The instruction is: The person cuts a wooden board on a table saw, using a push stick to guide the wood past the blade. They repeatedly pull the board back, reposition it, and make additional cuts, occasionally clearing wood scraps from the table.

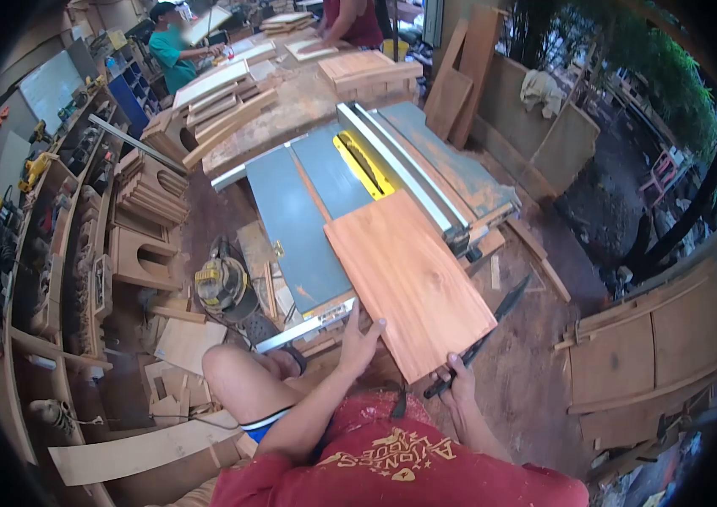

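Note:
A reddish-brown wooden board (409,283) lies partly over the grey table saw top (299,245), its near end sticking out towards me. My left hand (360,342) touches the board's left edge beside the silver fence rail, fingers apart. At the near right corner, my right hand (458,382) has its thumb by the board's edge and its fingers around the black handle of a long dark blade-like tool (502,311), which passes partly under the board. The yellow blade insert (364,165) with its dark slot is just beyond the board's far end.
A long metal fence (401,173) crosses the saw top. Stacked boards (367,69) lie on the far bench. Two people stand there, one in a green shirt (171,59). Shelves of tools (58,245) line the left, and wooden panels (650,346) lean at right.

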A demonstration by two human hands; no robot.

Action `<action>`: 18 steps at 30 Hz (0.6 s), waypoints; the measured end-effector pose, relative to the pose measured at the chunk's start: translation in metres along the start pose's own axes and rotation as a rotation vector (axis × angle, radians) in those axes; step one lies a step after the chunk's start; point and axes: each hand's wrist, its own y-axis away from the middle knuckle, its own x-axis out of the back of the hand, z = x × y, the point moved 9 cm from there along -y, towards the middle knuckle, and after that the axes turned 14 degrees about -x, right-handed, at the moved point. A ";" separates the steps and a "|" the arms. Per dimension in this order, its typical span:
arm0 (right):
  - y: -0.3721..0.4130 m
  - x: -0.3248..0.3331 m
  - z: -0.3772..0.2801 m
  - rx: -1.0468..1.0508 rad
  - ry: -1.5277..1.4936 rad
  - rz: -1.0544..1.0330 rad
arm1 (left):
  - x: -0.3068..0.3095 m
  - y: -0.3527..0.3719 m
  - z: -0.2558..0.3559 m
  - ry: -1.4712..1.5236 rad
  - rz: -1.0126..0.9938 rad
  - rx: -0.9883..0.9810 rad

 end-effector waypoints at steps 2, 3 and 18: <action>0.002 -0.002 -0.003 0.013 0.059 0.073 | -0.004 0.002 0.009 0.008 -0.017 -0.013; 0.004 -0.014 -0.008 0.024 0.111 0.145 | -0.007 0.003 0.013 0.018 -0.014 -0.005; 0.036 0.012 -0.005 -0.048 0.069 0.397 | 0.041 -0.017 -0.201 1.005 0.770 0.571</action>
